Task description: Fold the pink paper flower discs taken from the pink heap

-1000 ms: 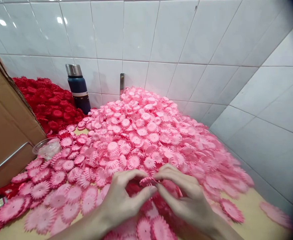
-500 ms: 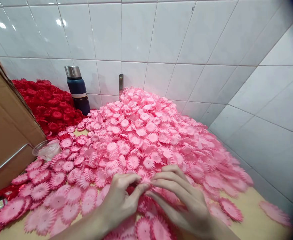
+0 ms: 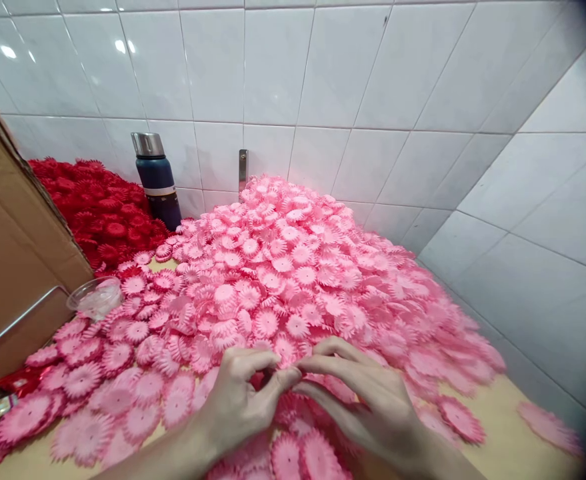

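Low in the middle, my left hand (image 3: 247,390) is closed, its thumb and index finger pinched around a pink scalloped flower petal disc that my fingers mostly hide. My right hand (image 3: 370,393) meets it from the other side, thumb and index tips together at the left thumb's tip, the other fingers loosely bent. Both hands hover in front of a large heap of pink flower petal discs (image 3: 301,255), with darker pink fringed edges. More discs (image 3: 287,457) lie below, between my wrists.
A dark blue bottle (image 3: 159,183) with a steel cap stands by the tiled wall (image 3: 277,60). Left of it is a pile of red petal discs (image 3: 110,217). A cardboard box (image 3: 20,260) and a clear plastic tub (image 3: 95,298) are at the left. Loose discs lie on the tabletop (image 3: 505,427).
The right hand's fingers have drawn closer together, with the index finger lowered toward the left thumb. My left hand stays almost in place.
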Demonstrator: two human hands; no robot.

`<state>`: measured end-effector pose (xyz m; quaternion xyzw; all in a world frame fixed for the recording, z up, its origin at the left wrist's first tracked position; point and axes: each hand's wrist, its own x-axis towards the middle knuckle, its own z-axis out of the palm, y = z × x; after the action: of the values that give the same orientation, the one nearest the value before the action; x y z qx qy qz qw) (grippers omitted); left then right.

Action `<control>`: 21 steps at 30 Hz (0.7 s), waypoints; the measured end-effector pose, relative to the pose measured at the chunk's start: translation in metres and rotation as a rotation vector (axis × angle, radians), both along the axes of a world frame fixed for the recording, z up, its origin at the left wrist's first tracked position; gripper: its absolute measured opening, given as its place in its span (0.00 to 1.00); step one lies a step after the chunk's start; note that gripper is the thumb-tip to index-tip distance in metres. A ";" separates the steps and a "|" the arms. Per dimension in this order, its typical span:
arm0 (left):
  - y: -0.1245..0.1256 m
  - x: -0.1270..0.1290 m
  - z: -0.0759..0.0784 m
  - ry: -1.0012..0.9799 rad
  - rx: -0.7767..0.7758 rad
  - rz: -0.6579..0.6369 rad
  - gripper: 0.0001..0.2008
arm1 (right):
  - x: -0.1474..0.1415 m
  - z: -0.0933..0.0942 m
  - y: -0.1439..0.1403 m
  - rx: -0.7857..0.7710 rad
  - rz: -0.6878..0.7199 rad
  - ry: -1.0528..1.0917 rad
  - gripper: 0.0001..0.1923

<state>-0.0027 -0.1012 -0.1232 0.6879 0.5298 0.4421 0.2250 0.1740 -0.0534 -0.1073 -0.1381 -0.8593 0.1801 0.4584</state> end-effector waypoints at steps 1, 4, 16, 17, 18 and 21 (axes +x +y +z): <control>0.000 0.000 0.000 -0.007 -0.005 -0.005 0.20 | 0.000 0.000 0.000 0.016 0.002 -0.006 0.14; 0.001 0.001 0.002 -0.017 -0.045 -0.011 0.21 | 0.000 0.003 -0.001 0.058 -0.014 -0.022 0.12; 0.001 0.003 0.005 -0.036 -0.062 -0.056 0.11 | 0.001 0.000 -0.003 0.284 -0.084 -0.090 0.11; 0.001 0.003 0.005 -0.032 -0.047 -0.058 0.10 | 0.001 -0.001 -0.004 0.301 -0.089 -0.101 0.11; 0.000 0.003 0.006 -0.030 -0.034 -0.064 0.09 | 0.002 -0.001 -0.004 0.306 -0.093 -0.111 0.11; 0.000 0.004 0.006 -0.028 -0.009 -0.069 0.09 | 0.002 0.000 -0.006 0.303 -0.097 -0.116 0.12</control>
<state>0.0012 -0.1015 -0.1171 0.6986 0.5044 0.4413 0.2506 0.1758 -0.0590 -0.1075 -0.1189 -0.8940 0.0178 0.4317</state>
